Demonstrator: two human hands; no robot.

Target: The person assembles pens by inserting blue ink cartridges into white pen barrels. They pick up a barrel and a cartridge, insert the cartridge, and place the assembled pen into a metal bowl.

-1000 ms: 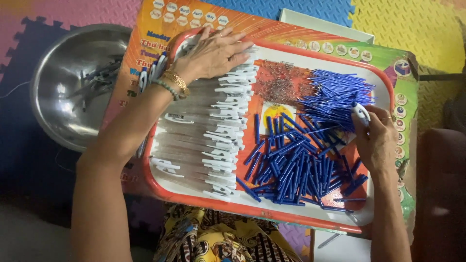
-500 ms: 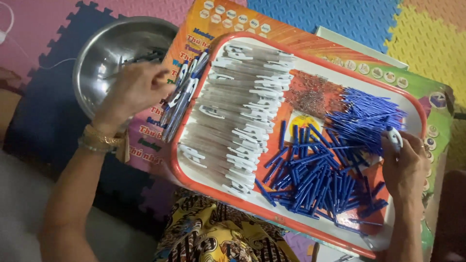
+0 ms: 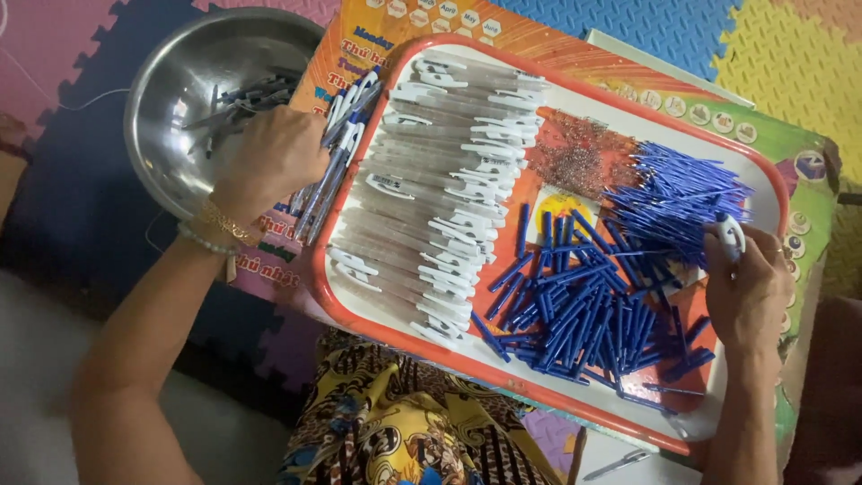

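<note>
Underneath, foam mats bear the tray; left hand clutches pens, right hand grasps a cap.

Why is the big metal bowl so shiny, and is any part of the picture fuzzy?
Head view: the bowl mirrors the room light, so pale glare runs along its rim and inner wall. The left hand is slightly smeared, and so are the pens in its grip. The blue tubes on the tray look sharp. The right hand is mostly clear.
</note>
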